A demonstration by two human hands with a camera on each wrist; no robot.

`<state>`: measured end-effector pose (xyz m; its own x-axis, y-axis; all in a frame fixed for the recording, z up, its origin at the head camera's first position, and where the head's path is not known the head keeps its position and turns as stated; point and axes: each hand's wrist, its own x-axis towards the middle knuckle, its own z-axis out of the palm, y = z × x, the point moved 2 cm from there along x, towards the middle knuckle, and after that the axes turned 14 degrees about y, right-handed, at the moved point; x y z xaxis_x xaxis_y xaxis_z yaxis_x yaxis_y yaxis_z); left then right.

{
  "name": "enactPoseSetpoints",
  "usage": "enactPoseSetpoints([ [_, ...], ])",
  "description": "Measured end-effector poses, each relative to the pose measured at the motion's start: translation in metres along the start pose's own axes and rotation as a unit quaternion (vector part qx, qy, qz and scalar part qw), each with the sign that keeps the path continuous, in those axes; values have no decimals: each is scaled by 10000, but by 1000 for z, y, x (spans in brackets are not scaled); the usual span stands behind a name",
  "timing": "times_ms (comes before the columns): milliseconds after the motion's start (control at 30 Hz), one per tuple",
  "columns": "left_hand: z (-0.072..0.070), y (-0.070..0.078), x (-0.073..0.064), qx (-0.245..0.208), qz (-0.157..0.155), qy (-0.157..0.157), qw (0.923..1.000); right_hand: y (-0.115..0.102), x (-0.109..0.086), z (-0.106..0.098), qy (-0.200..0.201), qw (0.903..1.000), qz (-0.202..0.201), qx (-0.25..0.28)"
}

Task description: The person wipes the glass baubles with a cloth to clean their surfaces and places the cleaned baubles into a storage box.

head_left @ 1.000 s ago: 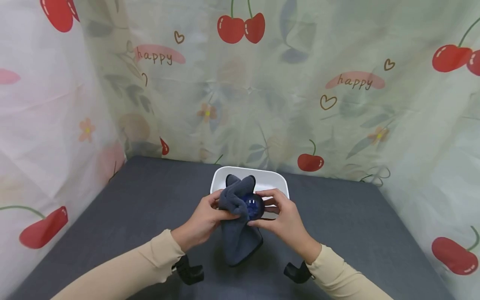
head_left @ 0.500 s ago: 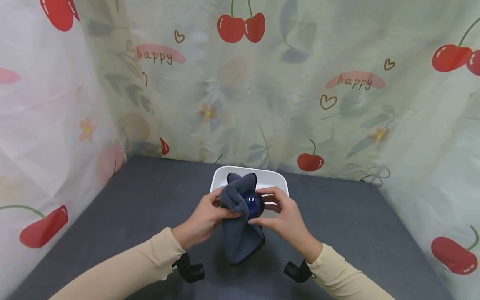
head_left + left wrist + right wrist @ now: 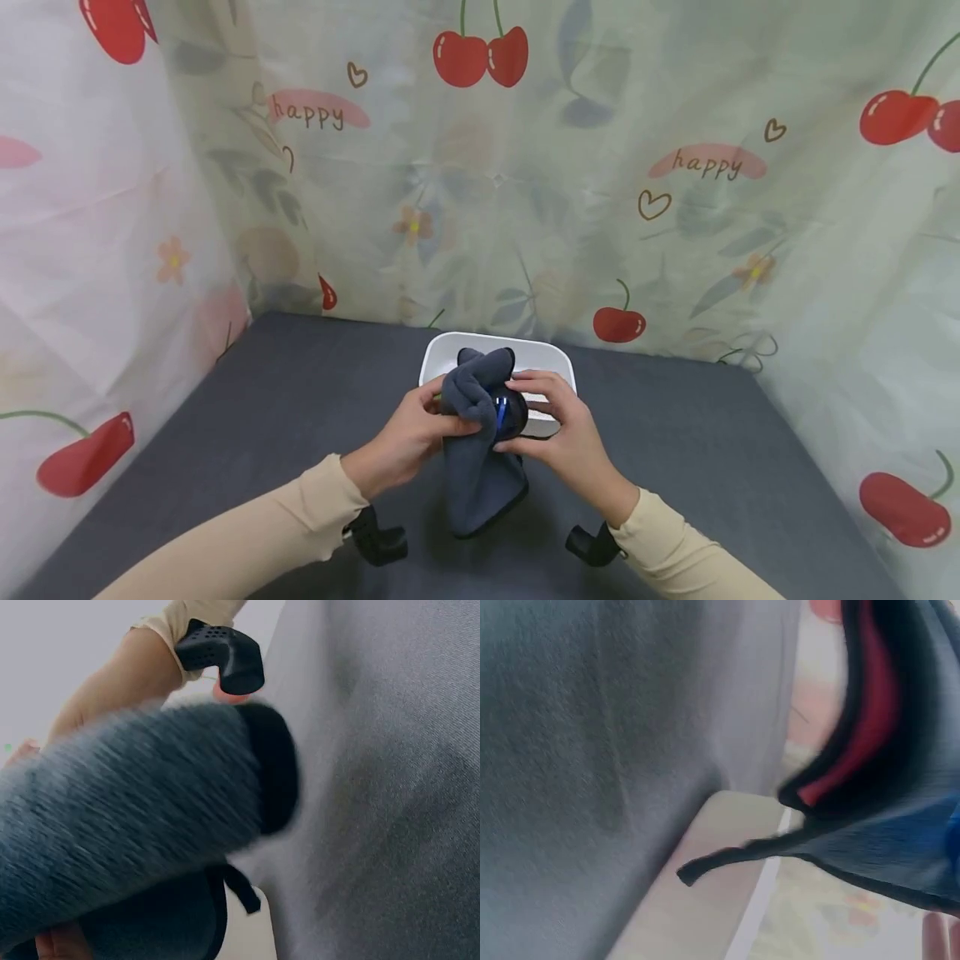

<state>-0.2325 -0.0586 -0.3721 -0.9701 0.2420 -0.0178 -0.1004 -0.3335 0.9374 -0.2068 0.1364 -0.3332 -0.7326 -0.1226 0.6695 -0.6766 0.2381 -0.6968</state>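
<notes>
A grey plush cloth (image 3: 483,492) with black edging is bunched in my left hand (image 3: 401,437), thumb in front and fingers behind. It covers the left side of a glossy dark blue ball (image 3: 512,412). My right hand (image 3: 566,425) grips the ball's right side between the thumb below and fingertips above. In the left wrist view, the fuzzy cloth (image 3: 135,802) hides most of the left hand. The right wrist view shows the cloth (image 3: 889,847) with a red strip at one fold and a sliver of the blue ball (image 3: 954,836) at the edge.
Behind the hands, a white rectangular tray (image 3: 543,357) stands on the dark grey table (image 3: 337,358). A cherry-print sheet (image 3: 480,183) hangs around the back and sides. Black mounts (image 3: 378,542) stick out below both wrists.
The ball has turned within the grip: its face now looks darker, with a bright blue streak. Both hands and the cloth have shifted only slightly.
</notes>
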Motion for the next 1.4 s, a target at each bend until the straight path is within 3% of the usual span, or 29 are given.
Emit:
enactPoseSetpoints([
  [67, -2, 0, 0, 28, 74, 94, 9999, -4, 2, 0, -13, 9993, -202, -325],
  [167, -3, -1, 1, 11, 208, 175, 9996, -3, 1, 0, -149, 9995, 129, -237],
  [333, 1, 0, 1, -29, 99, -81, 9999, 23, -7, 2, -123, 9887, 1114, 992],
  [400, 3, 1, -1, -21, -8, -177, 9998, 23, -8, 3, -54, 9888, 1081, 1024],
  [500, 4, 2, 0, 20, 8, -135, 9999, 7, -4, 2, 68, 9978, 605, 270],
  [600, 2, 2, 1, 62, 64, 62, 9999, -2, 0, 1, 113, 9989, 291, -342],
  [700, 1, 2, 2, 54, 123, 194, 9997, 6, -1, 1, 1, 9970, 769, 120],
  [833, 0, 2, 2, 68, 129, 212, 9997, 27, -6, 1, -62, 9856, 1417, 924],
  [967, 1, 0, 2, 178, -144, 89, 9997, 36, -9, 1, -155, 9892, 1264, 728],
  [1067, 1, -3, 3, 235, -265, 56, 9994, 31, -9, 0, -235, 9908, 1202, 572],
  [1233, 0, -2, 3, 160, -155, 171, 9996, 24, -6, -1, -256, 9833, 1415, 1115],
  [1400, 0, 1, 4, 132, -19, 186, 9997, 36, -6, -2, -112, 9796, 1422, 1417],
])
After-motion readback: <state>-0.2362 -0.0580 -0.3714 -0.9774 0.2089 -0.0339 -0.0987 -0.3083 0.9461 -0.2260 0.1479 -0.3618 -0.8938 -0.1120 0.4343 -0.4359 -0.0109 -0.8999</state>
